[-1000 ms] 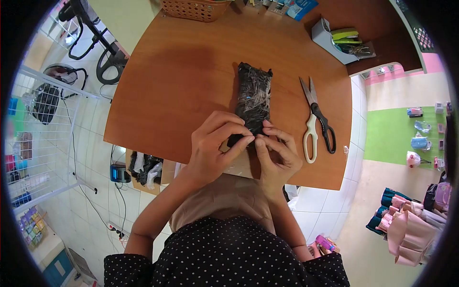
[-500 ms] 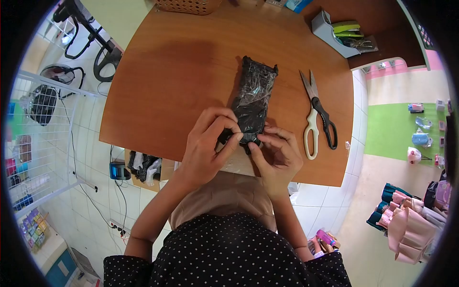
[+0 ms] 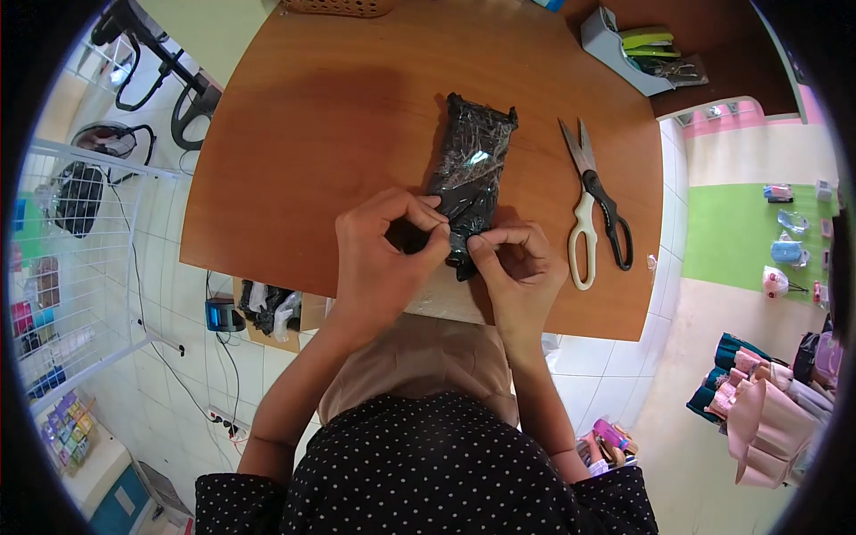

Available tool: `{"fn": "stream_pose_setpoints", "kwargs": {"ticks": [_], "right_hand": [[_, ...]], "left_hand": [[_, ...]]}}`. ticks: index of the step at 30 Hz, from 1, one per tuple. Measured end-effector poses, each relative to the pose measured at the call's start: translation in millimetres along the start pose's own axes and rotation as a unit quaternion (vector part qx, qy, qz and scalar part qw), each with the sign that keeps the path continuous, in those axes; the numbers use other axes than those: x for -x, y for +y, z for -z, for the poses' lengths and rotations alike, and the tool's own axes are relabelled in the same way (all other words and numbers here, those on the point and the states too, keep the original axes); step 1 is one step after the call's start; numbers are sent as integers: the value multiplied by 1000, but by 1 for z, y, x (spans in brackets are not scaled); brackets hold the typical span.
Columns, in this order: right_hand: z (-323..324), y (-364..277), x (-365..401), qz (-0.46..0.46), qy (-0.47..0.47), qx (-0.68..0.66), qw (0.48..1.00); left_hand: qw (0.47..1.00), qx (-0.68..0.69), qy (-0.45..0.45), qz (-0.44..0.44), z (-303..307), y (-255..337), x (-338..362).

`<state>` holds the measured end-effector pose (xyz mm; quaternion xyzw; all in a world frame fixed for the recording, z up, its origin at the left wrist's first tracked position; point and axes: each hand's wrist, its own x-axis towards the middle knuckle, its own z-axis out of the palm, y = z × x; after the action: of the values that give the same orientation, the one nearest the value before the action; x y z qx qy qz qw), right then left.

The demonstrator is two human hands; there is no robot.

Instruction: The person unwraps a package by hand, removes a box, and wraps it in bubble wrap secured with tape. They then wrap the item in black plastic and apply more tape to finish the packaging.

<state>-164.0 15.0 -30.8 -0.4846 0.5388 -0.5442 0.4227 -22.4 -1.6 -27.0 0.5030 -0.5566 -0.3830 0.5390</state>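
Note:
A narrow package (image 3: 477, 160) wrapped in shiny black plastic lies on the brown wooden table (image 3: 294, 160), its near end close to the table's front edge. My left hand (image 3: 388, 259) pinches the left side of that near end between thumb and forefinger. On the right side of the same end, my right hand (image 3: 522, 272) pinches the black plastic with thumb and forefinger. Scissors (image 3: 588, 196) with one white and one black handle lie partly spread to the right of the package, blades pointing away from me.
A grey holder (image 3: 624, 62) with green-handled items stands at the back right. An orange-brown basket (image 3: 343, 7) sits at the far edge. Below the table's left front is a box of plastic bags (image 3: 267, 312). A white wire rack (image 3: 85, 259) stands at far left.
Both hands now pinch the package's near end more tightly, with the right thumb and forefinger brought together. The black plastic there looks more gathered. The view has shifted slightly.

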Motion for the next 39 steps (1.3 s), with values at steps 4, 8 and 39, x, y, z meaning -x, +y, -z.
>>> {"fn": "stream_pose_setpoints", "kwargs": {"ticks": [4, 8, 39], "right_hand": [[-2, -11, -2, -93, 1, -27, 995], [2, -7, -4, -58, -29, -2, 998], [-29, -8, 13, 86, -244, -6, 966]], "left_hand": [[997, 13, 1, 70, 0, 2, -2], [983, -8, -17, 182, 4, 9, -7], [938, 115, 284, 159, 170, 36, 120]]}}
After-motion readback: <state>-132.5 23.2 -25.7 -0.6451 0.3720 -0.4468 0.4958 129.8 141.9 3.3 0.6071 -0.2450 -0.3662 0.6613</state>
